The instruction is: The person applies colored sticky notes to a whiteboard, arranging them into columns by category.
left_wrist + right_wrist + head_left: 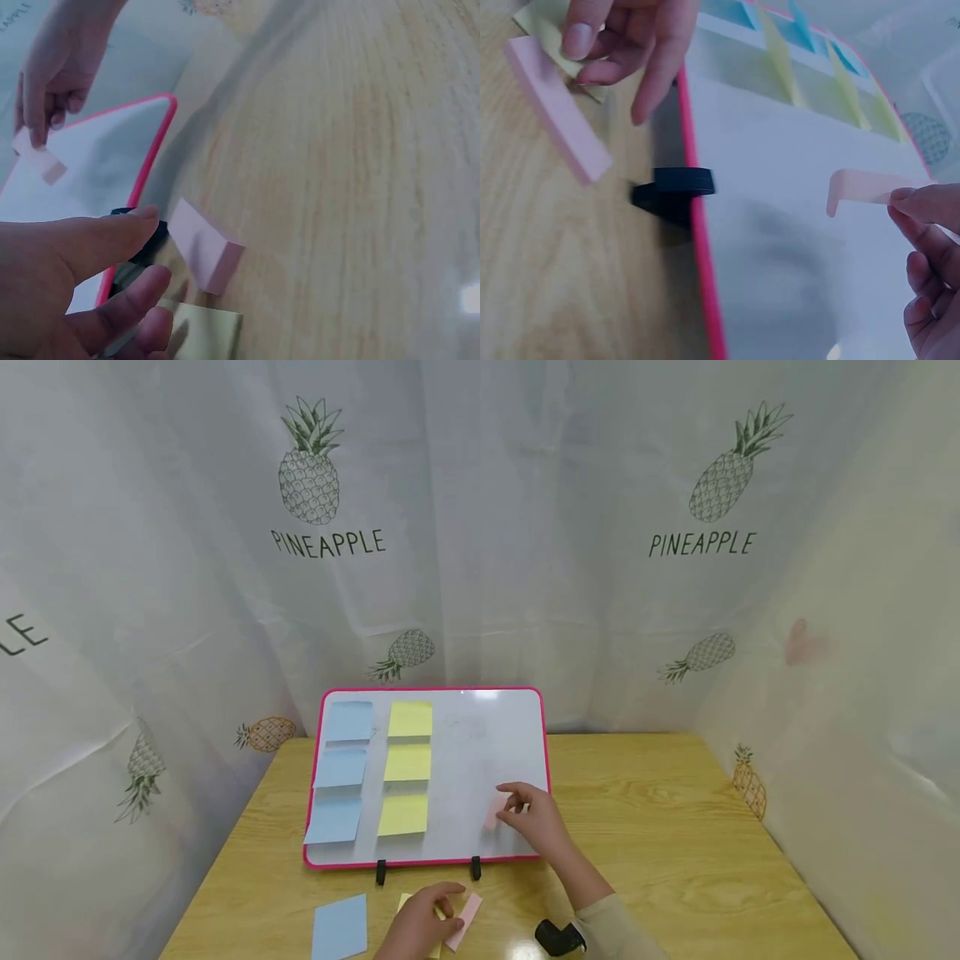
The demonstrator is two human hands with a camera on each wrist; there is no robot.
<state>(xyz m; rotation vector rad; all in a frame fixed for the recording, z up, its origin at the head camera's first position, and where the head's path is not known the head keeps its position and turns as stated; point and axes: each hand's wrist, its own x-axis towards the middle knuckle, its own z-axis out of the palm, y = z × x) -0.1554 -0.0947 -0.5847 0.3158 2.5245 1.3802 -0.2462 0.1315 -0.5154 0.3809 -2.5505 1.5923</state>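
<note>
My right hand (pixel 536 820) pinches a pink sticky note (pixel 864 185) between thumb and fingertips in front of the whiteboard (pixel 487 735). The note's free end bends over in the right wrist view. Low on the table, my left hand (pixel 425 920) hovers with loosely bent fingers and nothing in its grasp. Beside it lies a thick pad of pink sticky notes (pixel 204 247), and a yellow sticky pad (pixel 202 330) is partly hidden under the hand. Blue sticky notes (pixel 349 721) form the board's left column; yellow sticky notes (pixel 410 719) form the one beside it.
A blue sticky pad (pixel 340 927) lies at the table's front left. Black clips or feet (pixel 476 868) support the board's lower edge. A black object (pixel 558 937) sits by the right sleeve (pixel 617 930). A pineapple-print curtain (pixel 510 527) surrounds the wooden table (pixel 637 793).
</note>
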